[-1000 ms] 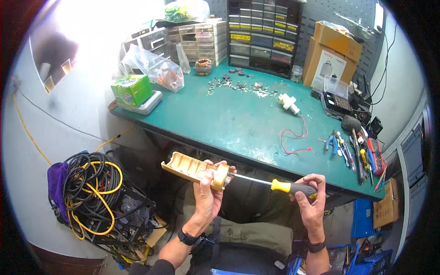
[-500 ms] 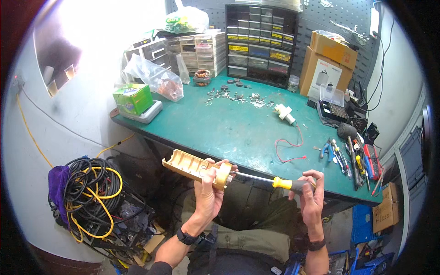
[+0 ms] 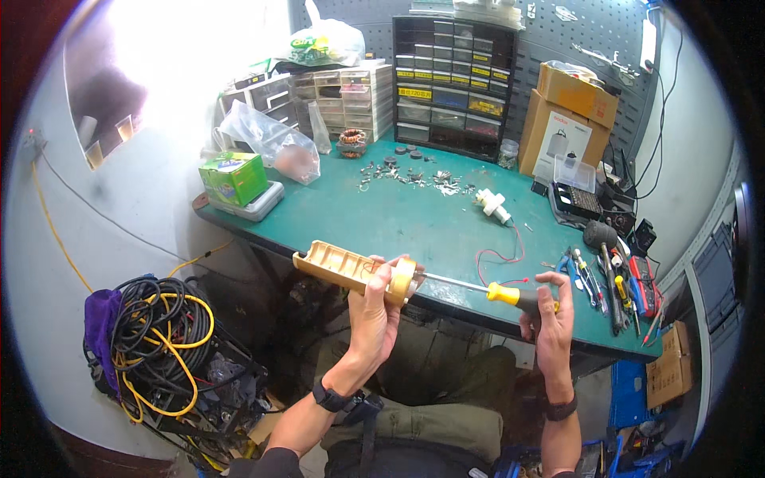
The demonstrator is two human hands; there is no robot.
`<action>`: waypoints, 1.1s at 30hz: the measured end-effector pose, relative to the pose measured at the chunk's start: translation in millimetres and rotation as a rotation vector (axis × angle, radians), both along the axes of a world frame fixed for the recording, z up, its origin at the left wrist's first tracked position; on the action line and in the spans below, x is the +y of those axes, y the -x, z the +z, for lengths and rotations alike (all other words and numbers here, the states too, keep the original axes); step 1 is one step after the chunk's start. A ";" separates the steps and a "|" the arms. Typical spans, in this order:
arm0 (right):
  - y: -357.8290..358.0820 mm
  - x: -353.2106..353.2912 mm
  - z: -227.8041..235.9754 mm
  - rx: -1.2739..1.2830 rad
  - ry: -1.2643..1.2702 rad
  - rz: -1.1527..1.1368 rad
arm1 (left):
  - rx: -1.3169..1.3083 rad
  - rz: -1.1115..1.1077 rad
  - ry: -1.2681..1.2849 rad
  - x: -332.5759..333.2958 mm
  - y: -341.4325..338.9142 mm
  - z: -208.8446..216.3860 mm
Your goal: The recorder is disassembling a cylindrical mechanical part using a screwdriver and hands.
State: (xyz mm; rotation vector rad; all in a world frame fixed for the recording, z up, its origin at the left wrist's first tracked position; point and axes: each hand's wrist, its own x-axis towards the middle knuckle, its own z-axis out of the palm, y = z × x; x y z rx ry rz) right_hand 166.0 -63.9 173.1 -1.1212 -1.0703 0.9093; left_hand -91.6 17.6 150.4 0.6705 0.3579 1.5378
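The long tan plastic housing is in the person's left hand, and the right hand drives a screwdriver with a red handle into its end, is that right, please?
Not quite: the screwdriver has a yellow and black handle, not red, as the head view shows. The rest holds: the left hand grips the long tan plastic housing, and the right hand holds the screwdriver at its end.

1. green carton (image 3: 233, 177) sits on a grey flat box (image 3: 249, 204) at the bench's left end.
2. clear plastic bag (image 3: 271, 143) lies just behind it.
3. brown cardboard boxes (image 3: 572, 111) are stacked at the back right; the lower one has a white front panel.
4. yellow label strips (image 3: 414, 93) cross the dark drawer cabinet.
5. small brown box (image 3: 668, 368) sits low right.
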 end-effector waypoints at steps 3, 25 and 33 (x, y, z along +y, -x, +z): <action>-5.8 9.4 -6.1 -0.145 -0.299 0.006 | -0.016 -0.029 0.020 5.2 -5.3 7.2; -7.2 -0.8 4.3 -0.378 -0.325 -0.090 | -0.002 -0.071 0.017 10.9 -11.9 -1.1; -7.1 -0.4 3.9 -0.115 -0.115 0.004 | 0.001 -0.053 0.053 11.5 -12.0 -8.8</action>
